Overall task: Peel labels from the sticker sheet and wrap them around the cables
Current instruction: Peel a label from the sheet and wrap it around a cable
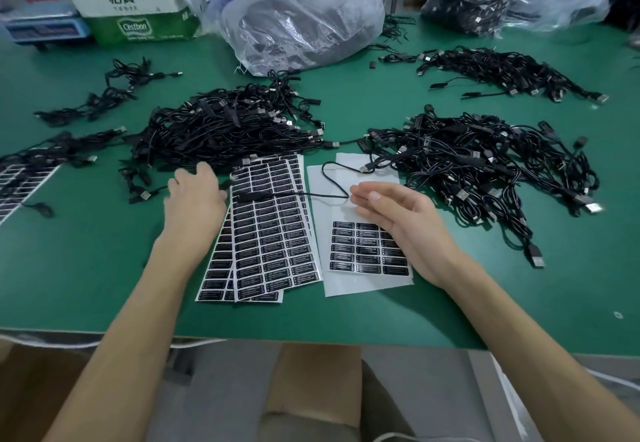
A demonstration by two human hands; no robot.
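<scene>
White sticker sheet of black labels (367, 254), top half bare, lies on green worktop (104, 251) under open right hand (391, 209); left hand (194, 195) by loose black cable (325, 195), grip can't tell; full sheets (273, 244), cable heaps (485, 164) pending.

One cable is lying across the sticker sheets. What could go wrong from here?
1. The loose cable lies across the full sheets and the part-used sheet; pulling it may drag or curl them.
2. The left hand is at the edge of the centre pile, which is tangled; several cables may come up together.
3. The centre pile and right pile nearly join, so cables could mix.
</scene>
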